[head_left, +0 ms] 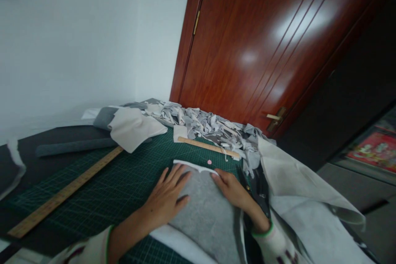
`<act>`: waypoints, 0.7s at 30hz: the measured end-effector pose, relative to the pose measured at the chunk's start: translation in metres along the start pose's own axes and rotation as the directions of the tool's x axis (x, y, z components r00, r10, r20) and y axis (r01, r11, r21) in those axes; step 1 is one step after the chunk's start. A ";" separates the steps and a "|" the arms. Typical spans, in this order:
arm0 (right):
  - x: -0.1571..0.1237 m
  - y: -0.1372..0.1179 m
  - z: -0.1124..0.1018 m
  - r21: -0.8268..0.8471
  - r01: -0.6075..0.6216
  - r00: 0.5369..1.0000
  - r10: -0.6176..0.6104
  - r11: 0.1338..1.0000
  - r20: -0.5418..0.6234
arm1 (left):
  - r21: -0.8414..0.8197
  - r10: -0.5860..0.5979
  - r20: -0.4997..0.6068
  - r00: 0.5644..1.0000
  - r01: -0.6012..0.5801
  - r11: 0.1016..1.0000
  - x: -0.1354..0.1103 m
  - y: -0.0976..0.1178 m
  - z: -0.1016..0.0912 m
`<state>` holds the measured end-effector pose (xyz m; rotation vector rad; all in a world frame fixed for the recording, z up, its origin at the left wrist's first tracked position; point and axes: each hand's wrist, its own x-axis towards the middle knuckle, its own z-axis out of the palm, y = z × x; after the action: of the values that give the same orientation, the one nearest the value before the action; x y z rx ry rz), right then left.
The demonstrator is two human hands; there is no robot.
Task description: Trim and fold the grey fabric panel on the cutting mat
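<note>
The left hand (163, 200) and right hand (233, 189) lie open, fingers spread flat on a grey felt sheet (207, 222), apparently pinning it smooth on the green cutting mat (102, 185), with a wooden ruler (64, 192) within reach beside it and fabric scraps (210, 126) heaped beyond.

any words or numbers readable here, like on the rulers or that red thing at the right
Nothing can be read: the marks on the long wooden ruler, the shorter wooden ruler and the green cutting mat are too small and blurred, as is the print on the red item.
</note>
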<state>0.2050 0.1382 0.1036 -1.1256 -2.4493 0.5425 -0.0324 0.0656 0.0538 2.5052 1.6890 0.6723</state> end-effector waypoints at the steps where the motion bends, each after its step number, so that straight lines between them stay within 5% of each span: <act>1: -0.003 -0.003 -0.007 0.045 0.007 1.000 -0.007 0.999 -0.004 | -0.017 -0.044 -0.054 0.998 0.043 0.999 0.002 -0.002 0.000; 5: -0.018 -0.024 -0.028 0.348 -0.005 1.000 0.004 0.937 0.002 | -0.342 -0.230 -0.183 0.956 0.158 0.926 0.010 -0.006 -0.003; 9: -0.034 -0.056 -0.040 0.535 0.003 0.999 0.015 0.845 -0.028 | -0.771 -0.405 0.051 0.913 0.293 0.565 0.020 -0.005 -0.012; 16: -0.050 -0.095 -0.038 0.580 0.107 0.984 0.000 0.808 -0.181 | -0.927 -0.103 0.343 0.934 0.355 0.124 0.011 0.013 -0.036; 19: -0.053 -0.087 -0.036 0.505 0.049 0.940 0.131 0.862 -0.314 | -0.918 -0.204 0.386 0.900 0.397 0.013 0.007 0.019 -0.042; 21: -0.057 -0.076 -0.037 0.444 -0.031 0.922 0.197 0.896 -0.333 | -0.917 -0.286 0.371 0.884 0.397 0.037 0.006 0.020 -0.045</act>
<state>0.2102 0.0549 0.1614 -1.0716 -1.8273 0.7837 -0.0297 0.0539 0.1025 1.0264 1.0158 1.0856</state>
